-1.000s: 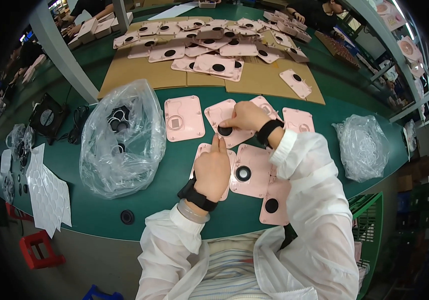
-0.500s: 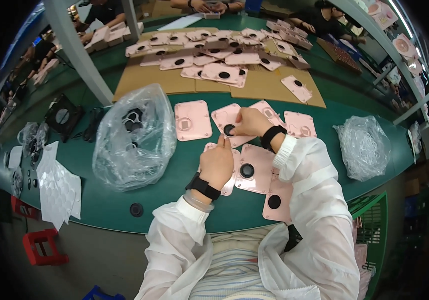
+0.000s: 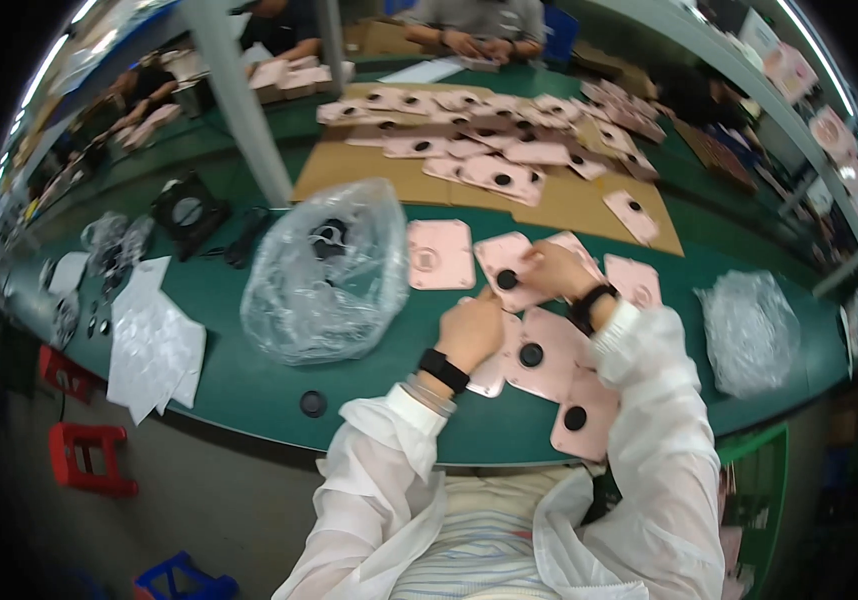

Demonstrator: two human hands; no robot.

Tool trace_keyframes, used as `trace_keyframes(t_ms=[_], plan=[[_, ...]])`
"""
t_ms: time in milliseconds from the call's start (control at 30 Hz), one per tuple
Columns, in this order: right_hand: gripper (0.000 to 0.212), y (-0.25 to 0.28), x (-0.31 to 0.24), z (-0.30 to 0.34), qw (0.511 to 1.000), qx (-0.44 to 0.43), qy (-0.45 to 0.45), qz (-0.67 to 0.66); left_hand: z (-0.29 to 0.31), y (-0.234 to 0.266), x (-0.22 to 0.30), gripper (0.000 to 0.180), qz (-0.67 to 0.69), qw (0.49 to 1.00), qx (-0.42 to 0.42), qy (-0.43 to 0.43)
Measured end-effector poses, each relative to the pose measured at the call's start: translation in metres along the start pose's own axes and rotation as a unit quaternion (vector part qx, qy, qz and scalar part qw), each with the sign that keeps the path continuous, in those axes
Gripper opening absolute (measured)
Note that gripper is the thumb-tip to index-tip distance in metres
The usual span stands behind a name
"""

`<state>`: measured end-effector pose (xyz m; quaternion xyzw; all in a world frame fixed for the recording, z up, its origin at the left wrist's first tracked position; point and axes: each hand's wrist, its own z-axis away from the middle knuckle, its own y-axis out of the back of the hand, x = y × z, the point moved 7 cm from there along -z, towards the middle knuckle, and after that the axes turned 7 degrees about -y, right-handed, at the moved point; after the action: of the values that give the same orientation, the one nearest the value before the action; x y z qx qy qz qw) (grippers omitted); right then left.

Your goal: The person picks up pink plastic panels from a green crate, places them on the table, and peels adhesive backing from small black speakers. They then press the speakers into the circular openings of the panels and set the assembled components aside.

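A pink square panel (image 3: 497,250) with a round black disc (image 3: 506,280) lies in front of me. My right hand (image 3: 559,270) is over the panel's right side, its bent fingertips drawn together beside the disc; whatever they hold, if anything, is hidden. My left hand (image 3: 471,333) rests at the panel's lower edge with its forefinger stretched toward the disc. Partly beneath my left hand is another pink panel (image 3: 490,376). Nearer me on the right are a pink panel (image 3: 551,338) with a disc and a further one (image 3: 597,408).
A clear plastic bag (image 3: 349,310) of black parts stands on the left, and a bag of white material (image 3: 749,335) on the right. One loose black disc (image 3: 313,404) lies near the front edge. Many panels cover the cardboard (image 3: 349,175) beyond. A person (image 3: 479,35) sits across.
The whole scene has shifted right in view as my head turned. My right fingertips have come away from the black disc, toward the right. My left hand stays by the panel's lower edge.
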<state>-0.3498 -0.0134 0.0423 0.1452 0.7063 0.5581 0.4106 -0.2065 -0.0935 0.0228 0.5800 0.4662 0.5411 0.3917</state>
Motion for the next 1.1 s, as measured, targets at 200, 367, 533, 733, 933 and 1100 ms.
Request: trace_keyframes(t_ms=[200,367,533,733,933,1100], plan=[[0.018,0.049,-0.092,0.106,0.956,0.022,0.016,-0.291,0.046,0.027,0.001,0.034,0.771,0.615,0.117,0.121],[0.020,0.050,-0.108,0.147,0.953,-0.030,0.057,-0.296,0.065,0.033,0.049,0.034,0.907,0.388,0.133,0.097],[0.017,0.057,-0.085,0.152,0.937,-0.064,-0.020,-0.343,0.063,0.016,0.064,0.037,0.947,0.267,0.136,0.116],[0.014,0.078,-0.043,0.166,0.938,-0.030,-0.102,-0.330,0.064,0.010,0.088,0.033,0.940,0.272,0.082,0.187],[0.016,0.107,-0.043,0.184,0.969,0.132,0.136,-0.159,0.089,-0.004,0.122,0.024,0.936,0.216,0.014,0.277],[0.024,0.115,-0.059,0.211,0.933,0.176,0.312,-0.025,0.084,0.013,0.132,0.018,0.908,0.325,0.011,0.265]])
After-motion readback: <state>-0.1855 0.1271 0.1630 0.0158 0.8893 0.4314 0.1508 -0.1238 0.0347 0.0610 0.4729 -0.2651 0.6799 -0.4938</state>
